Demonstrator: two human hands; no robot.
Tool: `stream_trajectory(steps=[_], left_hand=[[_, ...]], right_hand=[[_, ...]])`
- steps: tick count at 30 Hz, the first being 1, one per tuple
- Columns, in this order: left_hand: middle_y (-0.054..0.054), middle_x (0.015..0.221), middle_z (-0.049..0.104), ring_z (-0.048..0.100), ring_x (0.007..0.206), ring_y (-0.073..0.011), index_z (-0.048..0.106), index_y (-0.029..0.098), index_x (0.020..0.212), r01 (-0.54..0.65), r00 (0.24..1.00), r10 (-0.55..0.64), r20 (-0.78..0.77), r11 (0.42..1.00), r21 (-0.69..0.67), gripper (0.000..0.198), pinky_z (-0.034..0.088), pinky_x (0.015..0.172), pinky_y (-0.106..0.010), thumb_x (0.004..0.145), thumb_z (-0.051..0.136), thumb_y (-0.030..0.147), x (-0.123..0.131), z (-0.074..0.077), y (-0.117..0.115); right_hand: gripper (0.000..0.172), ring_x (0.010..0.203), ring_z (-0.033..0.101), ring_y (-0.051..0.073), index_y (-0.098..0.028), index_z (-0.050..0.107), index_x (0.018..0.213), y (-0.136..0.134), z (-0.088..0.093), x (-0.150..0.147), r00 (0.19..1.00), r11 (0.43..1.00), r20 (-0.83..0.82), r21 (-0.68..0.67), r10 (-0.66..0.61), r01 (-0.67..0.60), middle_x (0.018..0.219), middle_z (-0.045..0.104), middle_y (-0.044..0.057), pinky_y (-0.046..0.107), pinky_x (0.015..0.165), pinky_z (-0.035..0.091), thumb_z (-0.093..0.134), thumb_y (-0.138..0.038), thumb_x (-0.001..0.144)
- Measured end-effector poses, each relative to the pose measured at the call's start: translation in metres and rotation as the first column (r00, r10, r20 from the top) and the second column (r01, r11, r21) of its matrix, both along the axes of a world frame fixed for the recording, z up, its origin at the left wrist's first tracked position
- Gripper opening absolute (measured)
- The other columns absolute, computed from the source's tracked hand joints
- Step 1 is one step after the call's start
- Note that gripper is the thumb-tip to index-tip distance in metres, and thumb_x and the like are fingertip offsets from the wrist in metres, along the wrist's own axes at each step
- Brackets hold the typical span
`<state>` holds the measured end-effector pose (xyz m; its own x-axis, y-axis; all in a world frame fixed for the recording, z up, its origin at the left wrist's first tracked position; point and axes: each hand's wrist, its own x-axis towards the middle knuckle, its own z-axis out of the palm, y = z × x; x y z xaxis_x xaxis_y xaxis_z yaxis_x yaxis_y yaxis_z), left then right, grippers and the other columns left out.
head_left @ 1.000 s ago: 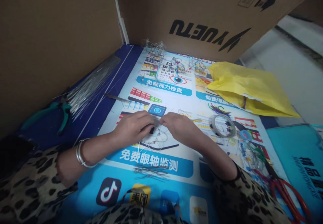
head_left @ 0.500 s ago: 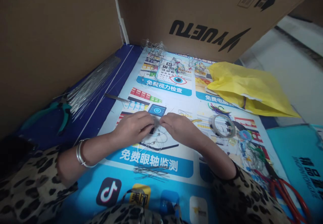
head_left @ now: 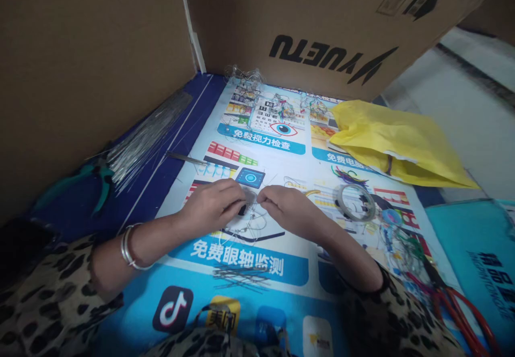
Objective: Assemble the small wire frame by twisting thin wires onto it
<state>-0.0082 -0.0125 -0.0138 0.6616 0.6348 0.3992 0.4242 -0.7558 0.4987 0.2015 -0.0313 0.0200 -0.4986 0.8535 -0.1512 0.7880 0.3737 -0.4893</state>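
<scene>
My left hand [head_left: 213, 204], with a silver bangle [head_left: 127, 247] at the wrist, is closed in a pinch near the middle of the printed sheet. Facing it across a small gap, my right hand [head_left: 292, 209] is also pinched. Thin clear wire with small beads [head_left: 252, 220] loops between and below the fingertips, seemingly held by the left fingers. What the right fingertips grip is too small to make out. Below the hands lies a small pile of thin dark wires [head_left: 241, 278].
Green-handled pliers [head_left: 105, 188] and a silver wire bundle [head_left: 148, 137] lie left, near tweezers [head_left: 185, 158]. To the right are a tape roll [head_left: 355, 202], a yellow bag [head_left: 398, 142] and red-handled scissors [head_left: 462, 314]. Cardboard [head_left: 322, 8] stands behind.
My right hand has moved slightly right and down, widening the small gap between the fingertips. My left hand has hardly moved.
</scene>
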Motion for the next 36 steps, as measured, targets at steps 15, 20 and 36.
stream_trajectory(steps=[15, 20, 36], left_hand=[[-0.004, 0.079, 0.059, 0.055, 0.076, -0.014, 0.06, 0.016, 0.084, -0.009, 1.0, 0.009, 0.001, 1.0, 0.017, 0.014, 0.045, 0.065, -0.025, 0.085, 0.045, 0.015, 0.0, 0.002, 0.0], [-0.004, 0.078, 0.058, 0.054, 0.075, -0.0137, 0.06, 0.016, 0.084, -0.005, 1.0, 0.005, 0.003, 1.0, 0.017, 0.014, 0.045, 0.065, -0.025, 0.085, 0.045, 0.014, 0.0, 0.002, 0.0], [-0.002, 0.077, 0.059, 0.055, 0.076, -0.0125, 0.058, 0.016, 0.08, 0.002, 1.0, -0.002, 0.007, 1.0, 0.02, 0.013, 0.045, 0.066, -0.024, 0.085, 0.046, 0.014, 0.0, 0.003, 0.001]], right_hand=[[0.022, 0.071, 0.056, 0.011, -0.02, 0.062, 0.087, -0.001, 0.006, 0.0, 0.995, 0.996, -0.093, -0.092, -0.027, 0.018, 0.084, 0.067, 0.0, 0.023, 0.065, 0.037, 0.042, -0.013, 0.08], [0.023, 0.071, 0.056, 0.011, -0.02, 0.062, 0.088, 0.0, 0.004, 0.001, 0.997, 0.995, -0.079, -0.102, -0.025, 0.017, 0.084, 0.066, 0.0, 0.023, 0.065, 0.037, 0.042, -0.013, 0.08], [0.012, 0.058, 0.049, 0.009, -0.02, 0.06, 0.079, 0.0, -0.005, -0.002, 0.995, 0.993, -0.062, -0.093, -0.073, 0.067, 0.065, 0.059, -0.003, 0.021, 0.056, 0.03, 0.048, -0.017, 0.077]])
